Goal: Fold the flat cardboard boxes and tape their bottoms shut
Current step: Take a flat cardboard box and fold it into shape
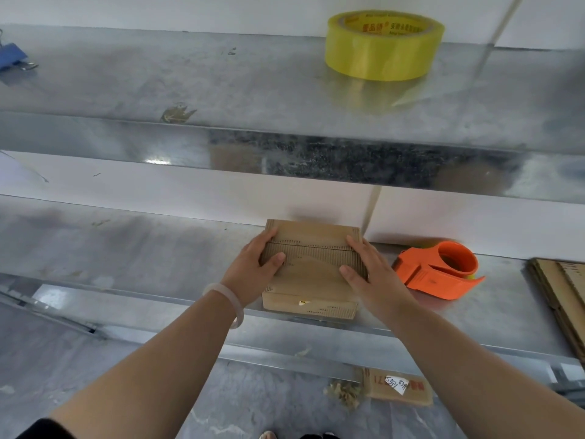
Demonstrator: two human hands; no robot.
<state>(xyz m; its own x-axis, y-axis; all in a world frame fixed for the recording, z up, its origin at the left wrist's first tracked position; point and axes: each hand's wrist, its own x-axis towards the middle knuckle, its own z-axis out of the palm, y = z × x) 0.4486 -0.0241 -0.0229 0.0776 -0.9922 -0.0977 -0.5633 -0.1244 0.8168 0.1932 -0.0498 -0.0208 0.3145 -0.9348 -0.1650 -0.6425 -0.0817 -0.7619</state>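
- Cardboard box: folded up into shape and sitting on the metal table near its front edge. The upward face shows flaps meeting along a seam.
- Tape on that seam: cannot be made out. The face looks like bare corrugated board, and a small shiny patch on the front side may be a label or a tape end.
- Left hand: grips the box's left side, fingers curled over the far corner and thumb on the top face.
- Right hand: grips the right side the same way, fingers along the edge and thumb on top.
- Orange tape dispenser: on the table just right of the box, no hand on it.
- Stack of flat cardboard: at the table's right end, unfolded.
- Yellow tape roll: on the upper shelf, well apart from the box.
- Blue binder clip: at the shelf's far left.
- Judgement: folding of this box is done and its taping is likely still to come, with the flat stack left after that.
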